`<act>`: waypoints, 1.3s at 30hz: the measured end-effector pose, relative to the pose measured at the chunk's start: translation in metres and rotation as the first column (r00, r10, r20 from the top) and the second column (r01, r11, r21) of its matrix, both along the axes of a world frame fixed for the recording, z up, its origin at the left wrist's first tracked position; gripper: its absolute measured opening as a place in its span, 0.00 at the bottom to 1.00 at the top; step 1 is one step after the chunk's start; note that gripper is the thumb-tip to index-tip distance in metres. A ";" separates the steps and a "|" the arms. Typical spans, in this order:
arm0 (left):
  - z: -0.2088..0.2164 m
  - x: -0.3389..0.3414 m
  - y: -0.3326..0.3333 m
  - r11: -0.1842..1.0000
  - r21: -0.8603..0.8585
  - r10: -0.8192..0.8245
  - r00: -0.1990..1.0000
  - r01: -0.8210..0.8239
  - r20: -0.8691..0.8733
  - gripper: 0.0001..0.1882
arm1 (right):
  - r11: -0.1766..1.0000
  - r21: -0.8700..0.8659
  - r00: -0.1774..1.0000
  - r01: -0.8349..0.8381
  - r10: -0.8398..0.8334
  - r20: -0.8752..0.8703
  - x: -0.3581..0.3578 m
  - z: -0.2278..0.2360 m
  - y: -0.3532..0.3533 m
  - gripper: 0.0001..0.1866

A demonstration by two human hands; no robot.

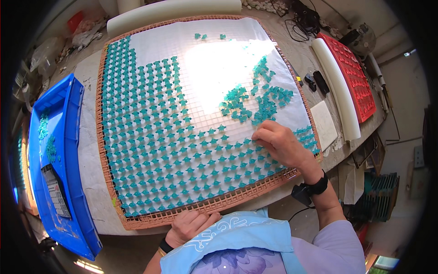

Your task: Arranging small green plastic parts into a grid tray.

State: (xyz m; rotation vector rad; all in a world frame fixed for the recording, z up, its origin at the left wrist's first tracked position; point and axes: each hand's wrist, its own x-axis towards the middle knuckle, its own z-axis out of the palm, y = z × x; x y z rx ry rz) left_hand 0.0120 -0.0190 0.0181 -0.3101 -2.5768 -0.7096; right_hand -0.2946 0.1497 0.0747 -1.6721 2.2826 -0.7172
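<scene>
A white sheet [200, 98] covers a wide brown lattice-edged tray [111, 182]. Small teal pieces [150, 121], each with a rounded body and pointed tips, stand on it in rows over the left and front. Loose teal pieces [267, 105] lie heaped at the right. My right hand [280, 144] is low over the sheet between this heap and the front rows. Its thumb and fingers are pinched together; whatever is between them is hidden. My left hand [191, 226] is curled against the tray's front edge, its palm out of sight.
At the left a blue plastic bin [84, 223] holds teal bits and a dark calculator-like device [55, 189]. White rolls [175, 13] lie behind the tray and at its right, beside a red tray [349, 75]. Black tools [320, 83] and a pale tile [323, 124] sit near the right edge.
</scene>
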 end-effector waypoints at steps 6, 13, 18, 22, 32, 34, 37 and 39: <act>0.001 0.001 0.000 1.000 -0.001 -0.006 1.000 0.006 -0.001 0.14 | 0.979 -0.049 0.976 0.199 -0.193 0.099 -0.019 0.005 0.005 0.08; 0.007 -0.001 0.001 1.000 -0.001 -0.004 1.000 0.004 0.019 0.13 | 0.971 -0.060 0.971 0.231 -0.234 -0.056 -0.035 0.005 0.012 0.09; 0.009 -0.003 0.001 1.000 0.020 0.009 0.999 -0.009 0.033 0.11 | 0.960 -0.008 0.947 0.281 -0.279 -0.158 -0.028 0.004 0.014 0.11; 0.008 -0.004 0.003 1.000 0.021 0.022 0.999 -0.022 0.024 0.10 | 0.947 0.018 0.941 0.321 -0.317 -0.116 -0.029 0.002 0.019 0.13; 0.003 -0.002 0.004 0.999 0.022 0.032 0.999 -0.032 0.034 0.09 | 0.918 0.009 0.916 0.395 -0.393 -0.085 -0.024 -0.002 0.027 0.13; 0.003 -0.002 0.004 0.999 0.026 0.033 0.999 -0.034 0.032 0.09 | 0.913 0.011 0.912 0.408 -0.407 -0.059 -0.023 0.000 0.028 0.13; 0.004 -0.001 0.004 0.999 0.019 0.035 0.999 -0.035 0.038 0.09 | 0.899 0.055 0.900 0.434 -0.430 -0.073 -0.024 0.002 0.028 0.12; 0.002 -0.001 0.003 1.000 0.019 0.023 0.999 -0.023 0.025 0.10 | 0.901 0.061 0.902 0.430 -0.426 -0.077 -0.024 0.002 0.030 0.12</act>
